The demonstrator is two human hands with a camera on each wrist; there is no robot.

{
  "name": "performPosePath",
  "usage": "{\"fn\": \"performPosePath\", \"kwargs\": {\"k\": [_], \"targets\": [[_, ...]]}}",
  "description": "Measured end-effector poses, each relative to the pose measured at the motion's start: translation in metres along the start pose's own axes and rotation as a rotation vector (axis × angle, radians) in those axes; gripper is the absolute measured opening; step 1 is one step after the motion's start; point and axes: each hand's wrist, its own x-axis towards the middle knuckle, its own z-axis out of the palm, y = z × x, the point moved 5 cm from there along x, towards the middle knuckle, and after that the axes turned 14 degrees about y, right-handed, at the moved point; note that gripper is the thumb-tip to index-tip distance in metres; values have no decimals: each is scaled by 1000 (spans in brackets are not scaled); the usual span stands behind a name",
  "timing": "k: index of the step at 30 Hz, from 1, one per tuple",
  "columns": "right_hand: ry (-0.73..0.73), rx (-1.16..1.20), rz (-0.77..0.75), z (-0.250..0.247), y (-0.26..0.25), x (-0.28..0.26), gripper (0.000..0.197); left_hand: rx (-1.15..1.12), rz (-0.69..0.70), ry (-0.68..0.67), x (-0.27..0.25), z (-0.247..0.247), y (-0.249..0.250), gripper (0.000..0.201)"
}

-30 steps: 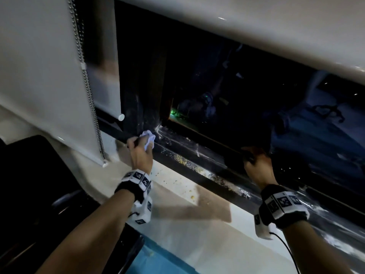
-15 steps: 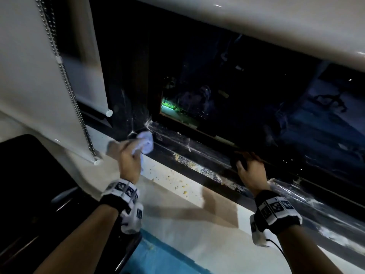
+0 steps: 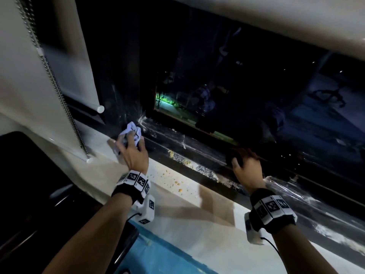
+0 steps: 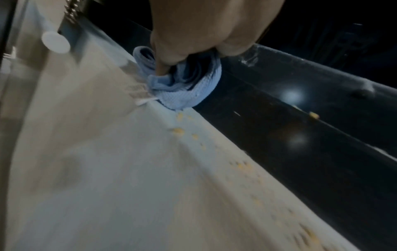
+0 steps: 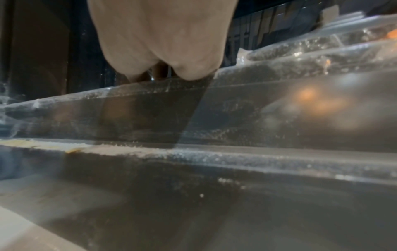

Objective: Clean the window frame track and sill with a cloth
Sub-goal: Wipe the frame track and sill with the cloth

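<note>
A crumpled light blue cloth (image 3: 132,131) (image 4: 184,91) is gripped in my left hand (image 3: 131,138) (image 4: 193,51). It is pressed down at the left end of the dark window track (image 3: 197,155) (image 4: 279,135), where the track meets the pale sill (image 3: 177,204). Yellow crumbs (image 3: 173,180) (image 4: 178,130) lie on the sill just right of the cloth. White dust (image 3: 205,171) lines the track. My right hand (image 3: 244,158) (image 5: 163,51) sits further right, its fingers curled over the window's dark lower rail. The rail hides its fingertips.
A roller blind with a bead chain (image 3: 59,91) hangs at the left, with its bottom bar end (image 3: 100,109) close to the cloth. Dark furniture (image 3: 29,184) stands below left. Clear plastic film (image 3: 286,186) covers the track at the right. A blue surface (image 3: 167,260) lies below the sill.
My left hand moved the cloth a little left and back again at the left end of the track. The right hand kept its hold on the rail.
</note>
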Motion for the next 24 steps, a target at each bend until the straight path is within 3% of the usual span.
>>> {"fn": "performPosePath", "kwargs": {"k": [3, 8, 13, 17, 24], "targets": [[3, -4, -11, -1, 0, 1, 48, -118, 61, -54, -23, -2, 15, 32], [8, 0, -12, 0, 2, 0, 41, -179, 198, -312, -29, -2, 10, 31], [-1, -6, -7, 1, 4, 0, 43, -78, -17, -97, 12, -19, 4, 27], [3, -5, -2, 0, 3, 0, 43, -14, -82, -123, 1, -2, 12, 20], [16, 19, 9, -3, 1, -1, 42, -95, 128, -315, -49, 13, 26, 13]]}}
